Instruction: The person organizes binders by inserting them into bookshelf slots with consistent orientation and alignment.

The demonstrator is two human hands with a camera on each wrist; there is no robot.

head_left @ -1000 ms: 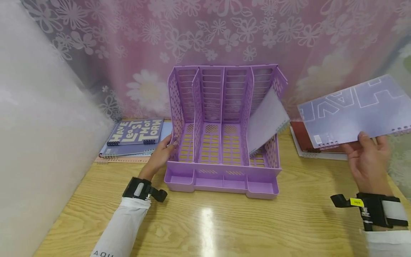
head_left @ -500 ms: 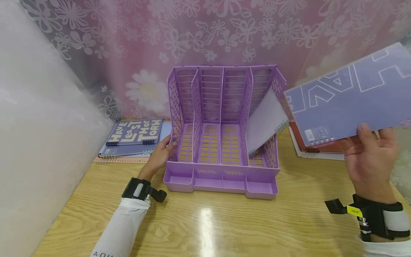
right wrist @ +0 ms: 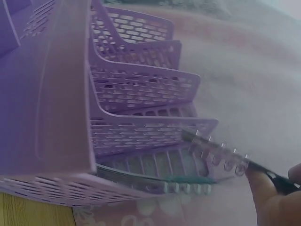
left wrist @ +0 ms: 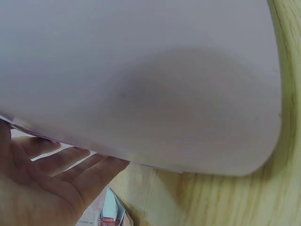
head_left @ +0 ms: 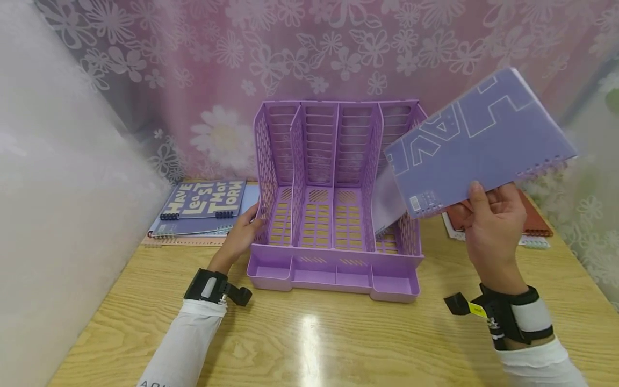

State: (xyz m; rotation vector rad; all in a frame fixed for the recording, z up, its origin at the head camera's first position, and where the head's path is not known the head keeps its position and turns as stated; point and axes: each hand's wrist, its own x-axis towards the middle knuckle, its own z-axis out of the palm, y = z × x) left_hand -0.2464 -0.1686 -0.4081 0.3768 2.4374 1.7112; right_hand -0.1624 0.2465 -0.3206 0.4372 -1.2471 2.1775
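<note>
A purple desktop file rack [head_left: 333, 258] with upright compartments and small front trays stands on the table. My left hand [head_left: 243, 234] holds its left side panel, thumb over the edge and fingers along the outside; the left wrist view shows these fingers [left wrist: 70, 169] against the panel. My right hand [head_left: 495, 231] pinches a blue spiral notebook [head_left: 474, 142] with white outlined letters, thumb in front and fingers behind. The notebook is raised and tilted, its left corner overlapping the rightmost compartment. In that compartment a pale spiral notebook [head_left: 387, 201] leans, partly hidden.
Left of the rack lies a stack of spiral notebooks [head_left: 205, 199], a blue lettered one on top. Red-brown and white notebooks [head_left: 532, 215] lie at the right, partly behind my right hand. A pink floral curtain [head_left: 319, 48] hangs close behind the rack.
My right hand has lifted the blue notebook and carried it left, to the rack's right side. More of the red-brown notebook now shows. My left hand has stayed on the rack.
</note>
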